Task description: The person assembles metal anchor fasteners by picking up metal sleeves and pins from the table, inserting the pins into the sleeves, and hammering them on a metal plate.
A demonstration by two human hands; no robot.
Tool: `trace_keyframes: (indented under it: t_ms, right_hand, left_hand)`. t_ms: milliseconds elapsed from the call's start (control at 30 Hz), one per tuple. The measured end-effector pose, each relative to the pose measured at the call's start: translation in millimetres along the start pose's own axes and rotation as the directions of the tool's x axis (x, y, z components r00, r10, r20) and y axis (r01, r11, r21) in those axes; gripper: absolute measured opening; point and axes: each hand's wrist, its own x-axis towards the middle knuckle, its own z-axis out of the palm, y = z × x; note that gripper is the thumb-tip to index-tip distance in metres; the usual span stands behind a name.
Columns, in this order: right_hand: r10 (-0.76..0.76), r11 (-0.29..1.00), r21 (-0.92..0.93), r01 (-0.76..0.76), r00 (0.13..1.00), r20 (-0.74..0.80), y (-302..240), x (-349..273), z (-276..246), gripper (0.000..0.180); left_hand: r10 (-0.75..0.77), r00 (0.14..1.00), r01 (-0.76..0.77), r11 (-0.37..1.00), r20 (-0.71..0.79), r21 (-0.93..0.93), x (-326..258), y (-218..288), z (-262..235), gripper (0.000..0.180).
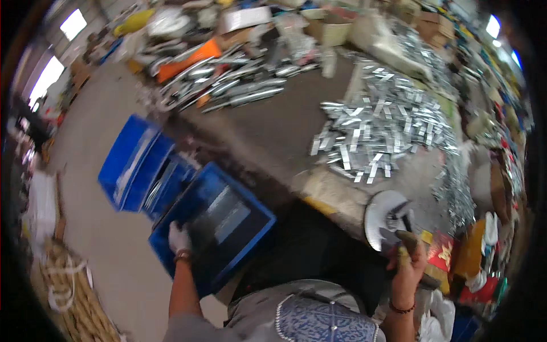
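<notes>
A blue plastic crate, tilted, lies in front of me at the left, with a dark flat panel-like surface inside it. My left hand, in a pale glove, is closed at the crate's left rim. On the right, my right hand is raised with curled fingers around something dark and blurred that I cannot make out. Just beyond it lies a round silvery-white disc with dark parts on top. A heap of shiny flat metal strips spreads on the floor beyond the disc.
More blue crates stand behind the left one. Metal tubes are piled at the back near an orange piece. Bundled tan sacking lies at lower left. A red packet and other bags crowd the right side.
</notes>
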Motion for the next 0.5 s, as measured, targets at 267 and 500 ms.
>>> trace_keyframes:
  t_ms: [267,500]
  right_hand:
    - [0.012,0.996,0.092,-0.019,0.997,0.076,-16,-1,10,0.026]
    - [-0.197,0.937,-0.214,0.275,0.924,0.326,-33,-2,-1,0.031]
  left_hand:
    - [0.720,0.640,-0.758,0.532,-0.269,-0.378,-66,261,-57,0.011]
    - [0.986,0.122,-0.913,0.156,0.112,-0.377,-151,411,-60,0.014]
